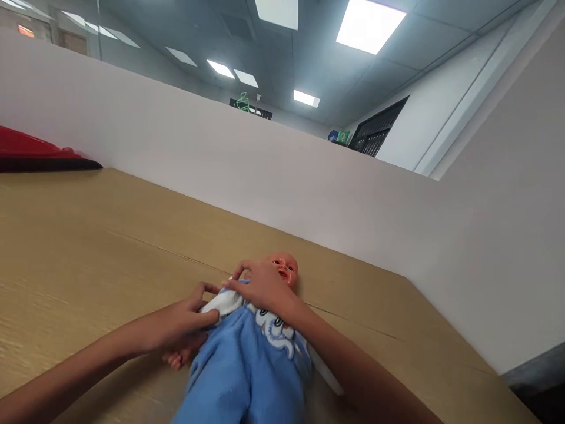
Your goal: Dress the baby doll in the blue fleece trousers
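A baby doll point(290, 266) lies on its back on the tan tabletop, its head toward the wall. It wears a blue and white outfit point(241, 359) with a cartoon face on the chest. My left hand point(188, 318) pinches the white sleeve point(227, 301) over one of the doll's arms. Below that wrist, the doll's small hand point(176, 358) pokes out. My right hand point(260, 285) reaches across the doll's chest, thumb and fingers closed on the outfit's shoulder near the neck. Part of the doll's face and chest is hidden behind it.
The wooden tabletop point(110, 253) runs back to a low white wall point(265, 176), with a grey-white wall point(494, 235) at the right. A red object with a black edge point(39, 150) lies at the far left. Beyond the low wall are ceiling lights and a dark grille point(377, 126).
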Motion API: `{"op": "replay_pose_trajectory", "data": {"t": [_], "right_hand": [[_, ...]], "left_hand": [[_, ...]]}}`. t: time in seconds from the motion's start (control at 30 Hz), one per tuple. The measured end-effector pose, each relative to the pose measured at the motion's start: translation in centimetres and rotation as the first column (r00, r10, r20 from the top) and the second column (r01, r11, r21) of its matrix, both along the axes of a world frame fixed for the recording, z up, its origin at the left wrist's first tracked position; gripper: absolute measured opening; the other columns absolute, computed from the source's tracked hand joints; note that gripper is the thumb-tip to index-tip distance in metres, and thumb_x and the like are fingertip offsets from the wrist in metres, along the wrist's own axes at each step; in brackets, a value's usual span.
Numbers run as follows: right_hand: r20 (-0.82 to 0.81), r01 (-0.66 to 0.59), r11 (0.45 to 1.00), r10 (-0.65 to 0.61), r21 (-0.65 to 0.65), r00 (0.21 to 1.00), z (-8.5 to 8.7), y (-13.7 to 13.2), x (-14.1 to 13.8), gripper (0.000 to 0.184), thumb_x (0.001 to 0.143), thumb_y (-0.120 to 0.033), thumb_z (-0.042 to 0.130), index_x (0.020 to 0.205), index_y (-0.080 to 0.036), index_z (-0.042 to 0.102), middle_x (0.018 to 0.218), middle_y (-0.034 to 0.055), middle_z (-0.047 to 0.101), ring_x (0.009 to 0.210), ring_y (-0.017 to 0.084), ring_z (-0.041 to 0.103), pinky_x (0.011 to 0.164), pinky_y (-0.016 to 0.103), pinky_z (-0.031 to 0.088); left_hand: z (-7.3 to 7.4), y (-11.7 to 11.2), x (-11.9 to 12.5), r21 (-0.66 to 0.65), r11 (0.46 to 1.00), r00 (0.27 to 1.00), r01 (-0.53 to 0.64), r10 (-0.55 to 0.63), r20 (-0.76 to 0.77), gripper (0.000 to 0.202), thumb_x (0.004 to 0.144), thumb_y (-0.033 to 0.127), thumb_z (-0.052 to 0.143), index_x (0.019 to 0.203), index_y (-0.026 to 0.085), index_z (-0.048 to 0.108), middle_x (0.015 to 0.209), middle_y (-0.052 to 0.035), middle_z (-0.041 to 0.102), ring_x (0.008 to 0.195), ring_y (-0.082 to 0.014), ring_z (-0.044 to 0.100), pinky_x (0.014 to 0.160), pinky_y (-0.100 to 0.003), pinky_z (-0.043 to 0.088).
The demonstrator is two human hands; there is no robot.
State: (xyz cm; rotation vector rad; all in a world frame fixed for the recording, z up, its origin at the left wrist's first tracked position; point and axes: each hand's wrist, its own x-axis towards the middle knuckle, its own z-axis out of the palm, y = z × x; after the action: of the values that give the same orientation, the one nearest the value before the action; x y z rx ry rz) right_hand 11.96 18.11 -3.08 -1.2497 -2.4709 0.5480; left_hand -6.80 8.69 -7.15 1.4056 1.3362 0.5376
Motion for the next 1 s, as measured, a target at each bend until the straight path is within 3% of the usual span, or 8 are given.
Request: {"op": "replay_pose_trajectory", "data": {"t": [0.13, 0.2, 0.3, 0.4, 0.57, 0.63, 0.8, 1.0], "right_hand": [[-0.012, 0.060, 0.995, -0.059, 0.077, 0.998, -0.1, 1.2, 2.2, 0.027, 0.092, -0.051, 0.083, 0.093, -0.024, 0.080, 0.091, 0.0023, 0.082, 0.089, 0.019, 0.074, 0.075, 0.028, 0.044], [-0.001, 0.072, 0.989, -0.073, 0.130, 0.997, 0.1, 1.2, 2.6, 0.026, 0.093, -0.052, 0.082, 0.094, -0.026, 0.080, 0.091, 0.0005, 0.082, 0.088, 0.018, 0.074, 0.077, 0.029, 0.044], [0.049, 0.085, 0.970, -0.099, 0.227, 0.994, 0.7, 0.9, 2.4, 0.027, 0.098, -0.053, 0.076, 0.101, -0.027, 0.079, 0.095, 0.0021, 0.083, 0.093, 0.021, 0.074, 0.081, 0.031, 0.043], [0.142, 0.070, 0.959, -0.112, 0.274, 0.984, 1.2, 1.0, 1.4, 0.027, 0.101, -0.053, 0.071, 0.106, -0.028, 0.078, 0.102, 0.0042, 0.084, 0.101, 0.024, 0.075, 0.080, 0.032, 0.044], [0.389, 0.068, 0.981, -0.135, 0.181, 0.911, 2.1, 2.6, -0.7, 0.014, 0.095, -0.033, 0.080, 0.101, -0.020, 0.080, 0.104, 0.0093, 0.086, 0.099, 0.025, 0.078, 0.079, 0.032, 0.053], [0.483, 0.105, 0.982, -0.170, 0.159, 0.859, 2.4, 3.1, -0.9, 0.011, 0.095, -0.024, 0.078, 0.099, -0.014, 0.080, 0.100, 0.0116, 0.085, 0.095, 0.025, 0.079, 0.082, 0.036, 0.058], [0.550, 0.163, 0.960, -0.265, 0.228, 0.792, 3.3, 2.1, 0.9, 0.012, 0.099, -0.017, 0.070, 0.104, -0.012, 0.080, 0.109, 0.0138, 0.084, 0.103, 0.027, 0.080, 0.087, 0.041, 0.062], [0.435, 0.170, 0.955, -0.263, 0.241, 0.861, 3.3, 0.6, 2.4, 0.014, 0.096, -0.017, 0.068, 0.103, -0.014, 0.080, 0.111, 0.0188, 0.084, 0.109, 0.034, 0.079, 0.090, 0.043, 0.057]], "left_hand": [[0.0, -0.3, -0.2, 0.250, 0.968, 0.991, 0.016, 0.017, -0.131, 0.072, 0.090, 0.074, 0.048, 0.139, 0.021, 0.047, 0.117, -0.0102, 0.075, 0.098, -0.0332, 0.073, 0.079, -0.040, 0.056], [-0.3, -0.4, -0.2, 0.394, 0.918, 0.971, 0.053, 0.045, -0.235, 0.060, 0.097, 0.068, 0.043, 0.138, 0.024, 0.049, 0.119, -0.0082, 0.075, 0.107, -0.0342, 0.071, 0.094, -0.045, 0.051], [-0.5, -0.6, 0.1, 0.520, 0.844, 0.906, 0.130, 0.112, -0.408, 0.051, 0.102, 0.061, 0.035, 0.135, 0.024, 0.049, 0.105, -0.0065, 0.076, 0.092, -0.0341, 0.073, 0.088, -0.047, 0.050], [-0.9, -0.4, 0.2, 0.610, 0.759, 0.869, 0.227, 0.125, -0.479, 0.049, 0.103, 0.052, 0.034, 0.137, 0.021, 0.053, 0.117, -0.0119, 0.076, 0.098, -0.0341, 0.074, 0.088, -0.047, 0.052], [-1.9, 0.9, -1.0, 0.768, 0.513, 0.839, 0.383, 0.154, -0.522, 0.041, 0.103, 0.035, 0.040, 0.134, 0.021, 0.061, 0.118, -0.0111, 0.076, 0.107, -0.0316, 0.072, 0.093, -0.043, 0.053], [-1.9, 1.6, -1.9, 0.790, 0.483, 0.829, 0.378, 0.203, -0.521, 0.040, 0.103, 0.036, 0.042, 0.133, 0.022, 0.064, 0.117, -0.0103, 0.076, 0.103, -0.0310, 0.072, 0.090, -0.040, 0.052], [-1.8, 3.4, -5.0, 0.709, 0.664, 0.837, 0.235, 0.232, -0.495, 0.047, 0.104, 0.051, 0.042, 0.134, 0.024, 0.066, 0.122, -0.0090, 0.076, 0.107, -0.0318, 0.070, 0.091, -0.036, 0.047], [-3.5, 4.3, -6.4, 0.516, 0.850, 0.886, 0.106, 0.154, -0.437, 0.061, 0.103, 0.064, 0.028, 0.133, 0.020, 0.059, 0.107, -0.0055, 0.078, 0.092, -0.0309, 0.070, 0.084, -0.035, 0.042]]}}
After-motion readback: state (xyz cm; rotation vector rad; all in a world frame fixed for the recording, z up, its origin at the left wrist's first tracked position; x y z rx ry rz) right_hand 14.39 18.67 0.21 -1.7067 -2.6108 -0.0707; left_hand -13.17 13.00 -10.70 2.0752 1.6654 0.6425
